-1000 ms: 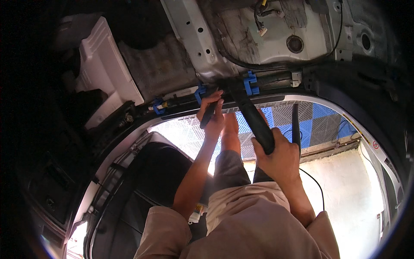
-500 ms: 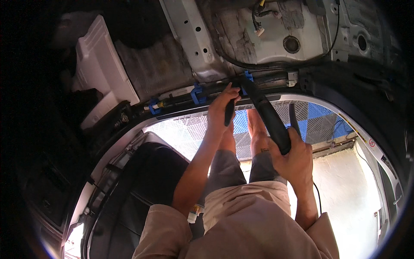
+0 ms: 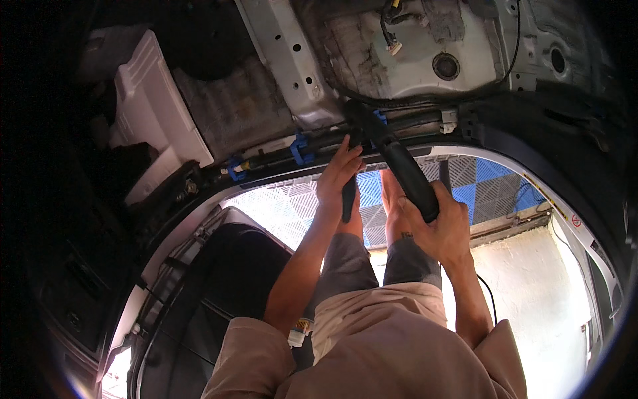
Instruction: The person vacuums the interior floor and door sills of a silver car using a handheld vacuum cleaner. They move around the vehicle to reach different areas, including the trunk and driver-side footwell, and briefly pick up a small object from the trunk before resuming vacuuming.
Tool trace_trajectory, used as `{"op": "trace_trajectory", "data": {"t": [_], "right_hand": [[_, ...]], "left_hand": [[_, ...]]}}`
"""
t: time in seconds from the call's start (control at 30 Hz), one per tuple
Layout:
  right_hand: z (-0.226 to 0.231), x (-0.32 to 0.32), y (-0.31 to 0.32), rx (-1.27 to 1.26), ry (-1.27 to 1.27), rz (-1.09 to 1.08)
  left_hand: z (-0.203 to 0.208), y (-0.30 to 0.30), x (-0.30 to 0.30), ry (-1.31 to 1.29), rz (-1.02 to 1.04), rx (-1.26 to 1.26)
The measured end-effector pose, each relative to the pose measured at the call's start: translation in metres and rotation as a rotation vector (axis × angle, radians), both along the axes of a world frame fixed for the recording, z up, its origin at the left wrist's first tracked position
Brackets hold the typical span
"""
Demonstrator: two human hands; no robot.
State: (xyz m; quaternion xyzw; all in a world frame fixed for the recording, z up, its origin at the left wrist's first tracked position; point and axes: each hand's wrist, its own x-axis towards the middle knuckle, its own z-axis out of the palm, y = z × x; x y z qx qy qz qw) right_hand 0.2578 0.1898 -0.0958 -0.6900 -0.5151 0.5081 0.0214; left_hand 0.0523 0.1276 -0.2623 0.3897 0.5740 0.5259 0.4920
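Head view, only one: right hand wrapped tight around lower end of black vacuum hose, fingers closed on it, thumb over the top, probably to steer the nozzle end. Hose running up and left from that fist to the door sill, tip resting at the sill edge just beside a blue clip. Left hand flat-ish, fingers spread and loosely curled over a slim dark tool or strap hanging below the sill; clamped or just resting, cannot tell. Fingertips touching the sill trim, likely bracing. More blue clips along a cable run on the sill, left of the hands. Bare stripped car floor above, grey metal with a round plug hole and loose wiring connector. White plastic panel far left. Bare feet and grey trouser legs on blue and white grid floor tiles below the door opening. Thin black cord trailing near right forearm.
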Motion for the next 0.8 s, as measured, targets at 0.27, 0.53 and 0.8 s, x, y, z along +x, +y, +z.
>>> {"op": "trace_trajectory", "data": {"t": [0.27, 0.53, 0.8], "right_hand": [[-0.015, 0.008, -0.056, 0.176, 0.094, -0.149], [-0.003, 0.032, 0.000, 0.135, 0.020, -0.125], [-0.023, 0.046, 0.061, -0.019, 0.026, -0.013]], "left_hand": [[0.033, 0.026, -0.034, 0.327, -0.037, 0.425], [0.094, 0.205, -0.046, 0.797, -0.491, 0.174], [0.080, 0.274, -0.034, 0.976, -0.994, 0.012]]}}
